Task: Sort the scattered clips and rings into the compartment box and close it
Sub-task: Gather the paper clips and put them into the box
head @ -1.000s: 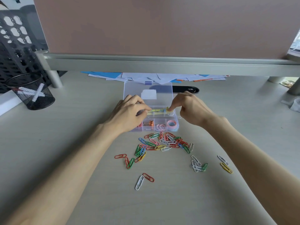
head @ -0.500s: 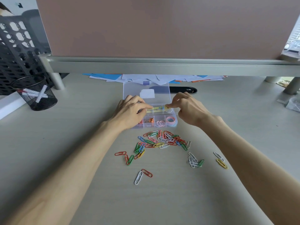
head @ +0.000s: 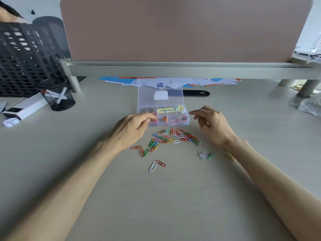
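A clear compartment box [head: 188, 121] lies open on the desk, its lid [head: 160, 96] flat behind it. A yellow cutter [head: 171, 109] lies across its back compartments. Orange binder clips [head: 163, 119] and pink rings [head: 183, 118] fill front compartments. Coloured paper clips [head: 175, 137] lie scattered in front of the box. My left hand [head: 132, 128] hovers at the box's front left corner, fingers loosely curled, holding nothing. My right hand [head: 211, 123] hovers just right of the box, fingers relaxed and empty.
A black mesh pen cup [head: 56, 96] and a white device [head: 24, 108] stand at the left. Papers [head: 170, 81] and a black pen-like object [head: 196, 93] lie behind the box, under a desk partition [head: 182, 30]. Stray clips [head: 204, 153] lie near my right forearm.
Both hands have let go of the yellow cutter, which now lies in the box, and have drawn back toward me, the left to the box's front left, the right to its right side.
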`<state>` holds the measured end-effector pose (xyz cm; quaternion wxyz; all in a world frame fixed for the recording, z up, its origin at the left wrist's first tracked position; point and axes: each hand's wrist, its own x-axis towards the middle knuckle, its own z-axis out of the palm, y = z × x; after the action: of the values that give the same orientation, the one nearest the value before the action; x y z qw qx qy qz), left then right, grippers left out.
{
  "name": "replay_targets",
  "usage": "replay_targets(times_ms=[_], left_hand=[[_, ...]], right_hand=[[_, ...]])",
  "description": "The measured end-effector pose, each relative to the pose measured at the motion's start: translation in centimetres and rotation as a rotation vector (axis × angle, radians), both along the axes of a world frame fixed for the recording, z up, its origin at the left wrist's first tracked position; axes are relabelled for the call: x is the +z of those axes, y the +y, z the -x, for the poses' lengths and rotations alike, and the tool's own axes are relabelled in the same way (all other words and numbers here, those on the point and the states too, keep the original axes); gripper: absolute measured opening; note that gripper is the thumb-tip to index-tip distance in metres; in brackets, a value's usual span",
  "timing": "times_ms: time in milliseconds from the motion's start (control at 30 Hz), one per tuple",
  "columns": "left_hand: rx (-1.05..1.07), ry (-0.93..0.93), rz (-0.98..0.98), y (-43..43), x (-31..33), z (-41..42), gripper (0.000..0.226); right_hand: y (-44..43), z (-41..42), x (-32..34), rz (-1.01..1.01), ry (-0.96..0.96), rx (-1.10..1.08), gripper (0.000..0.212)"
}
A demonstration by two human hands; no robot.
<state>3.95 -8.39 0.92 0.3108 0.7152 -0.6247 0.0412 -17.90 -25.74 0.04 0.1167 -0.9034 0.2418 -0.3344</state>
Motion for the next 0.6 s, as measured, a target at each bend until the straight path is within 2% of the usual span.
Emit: replay_targets(times_ms=[100,167,300,400,467,533,600], left_hand=[[0.108,-0.046,-0.03,1.9,-1.0,-0.3,0.024],[0.102,-0.059,-0.041,3.0,-1.7,-0.3,0.025],[0.143,-0.085,-0.046,3.2,-2.0,1.1,0.02],[0.148,-0.117,-0.054,2.4,-1.8,2.6,0.022],[0.139,-0.124,-0.042,1.6,-1.8,3.5,0.022],[0.159,-0.111,-0.041,0.9,-1.8,4.3,0.023],[0.152,-0.038,-0.021,0.8,-1.8,4.4,0.024]], right_hand=[[0.3,2.2,-0.6,-0.066,0.052,-0.045,0.06],[0.4,3.2,-1.1,-0.095,0.105,-0.077,0.066],[1.7,3.1,-1.9,-0.021,0.173,-0.061,0.065],[3.5,0.9,-1.8,0.0,0.134,-0.054,0.057],[4.8,-1.1,-1.5,-0.009,0.115,-0.017,0.06],[5.5,-2.5,-1.2,-0.136,0.027,0.017,0.059],[5.7,-2.2,-0.4,-0.392,-0.165,-0.001,0.057]])
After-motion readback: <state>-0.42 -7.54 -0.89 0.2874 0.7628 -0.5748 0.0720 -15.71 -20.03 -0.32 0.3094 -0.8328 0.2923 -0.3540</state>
